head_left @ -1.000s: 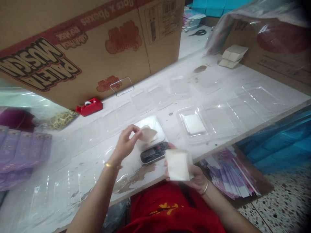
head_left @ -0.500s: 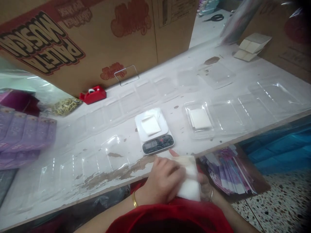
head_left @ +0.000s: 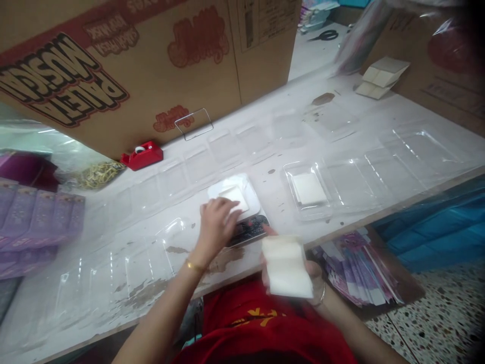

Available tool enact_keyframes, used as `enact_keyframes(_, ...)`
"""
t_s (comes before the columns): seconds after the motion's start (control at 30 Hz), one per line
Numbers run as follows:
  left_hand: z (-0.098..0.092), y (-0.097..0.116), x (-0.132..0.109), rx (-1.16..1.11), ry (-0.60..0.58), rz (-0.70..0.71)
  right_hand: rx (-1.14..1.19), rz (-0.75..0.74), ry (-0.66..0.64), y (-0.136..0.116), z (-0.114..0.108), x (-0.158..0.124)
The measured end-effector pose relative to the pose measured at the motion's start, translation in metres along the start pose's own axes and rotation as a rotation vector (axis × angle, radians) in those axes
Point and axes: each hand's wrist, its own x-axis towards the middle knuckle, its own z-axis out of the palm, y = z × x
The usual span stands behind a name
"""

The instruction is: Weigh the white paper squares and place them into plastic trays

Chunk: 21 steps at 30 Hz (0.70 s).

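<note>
My left hand (head_left: 216, 222) is over the near left corner of a small white kitchen scale (head_left: 254, 198). Its fingers are bent and apart, with the tips at the edge of a small pile of off-white square sheets (head_left: 239, 196) on the weighing plate. The hand covers part of the scale's black display panel. Lower right, by the table's front edge, my right hand (head_left: 313, 275) grips a thick stack of off-white sheets (head_left: 288, 265) from below, its thumb along the side. A clear plastic tray (head_left: 326, 205) beside the scale has a similar pile of sheets (head_left: 309, 188) in it.
Rows of clear plastic trays (head_left: 352, 182) line the table (head_left: 271, 194). A large cardboard box (head_left: 151, 65) and a red tape dispenser (head_left: 143, 155) stand behind. Purple packages (head_left: 41, 212) are at left; folded off-white pieces (head_left: 382, 76) lie far right. Below sits a box of purple printed cards (head_left: 359, 268).
My left hand has left the stack in my right hand and moved up and left to the scale. The right hand still holds the stack, now more fully in view.
</note>
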Motion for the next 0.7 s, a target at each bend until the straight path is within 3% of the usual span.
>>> enact_keyframes(0.13, 0.009, -0.035, 0.027, 0.143, -0.088, -0.039, -0.001, -0.008, -0.019, -0.006, 0.003, 0.005)
enact_keyframes(0.33, 0.021, -0.035, 0.032, 0.117, -0.069, -0.105, -0.013, -0.060, 0.014, -0.010, 0.004, 0.005)
enact_keyframes(0.47, 0.007, -0.035, 0.033, 0.010, -0.086, -0.160, -0.051, -0.078, 0.065, -0.012, 0.006, 0.005)
enact_keyframes(0.6, -0.024, -0.012, 0.018, -0.342, -0.136, -0.202, -0.084, -0.085, 0.141, -0.011, 0.006, 0.008)
enact_keyframes(0.7, -0.033, 0.022, -0.003, -0.501, -0.195, -0.091, -0.083, -0.074, 0.173, -0.007, 0.000, 0.009)
